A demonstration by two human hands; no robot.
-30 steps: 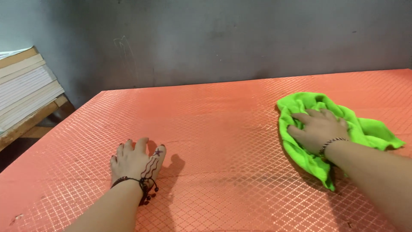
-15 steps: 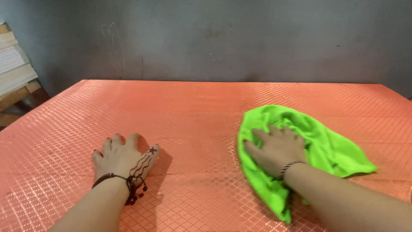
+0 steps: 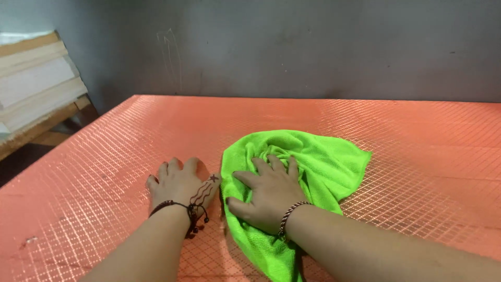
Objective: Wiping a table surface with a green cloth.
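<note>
My right hand (image 3: 269,194) presses flat on a bright green cloth (image 3: 318,162) that lies crumpled on an orange surface with a diamond grid pattern (image 3: 407,141). Its fingers are spread over the cloth's near left part. My left hand (image 3: 180,183) rests palm down on the bare orange surface just left of the cloth, fingers apart, holding nothing. A dark cord bracelet is on the left wrist and a braided one on the right wrist.
A dark grey wall (image 3: 313,47) runs behind the orange surface. At the far left a stack of pale wooden boards (image 3: 31,89) leans beyond the surface's left edge.
My right hand has slid the green cloth leftward across the surface, from the right side to beside my left hand. The left hand has stayed in place.
</note>
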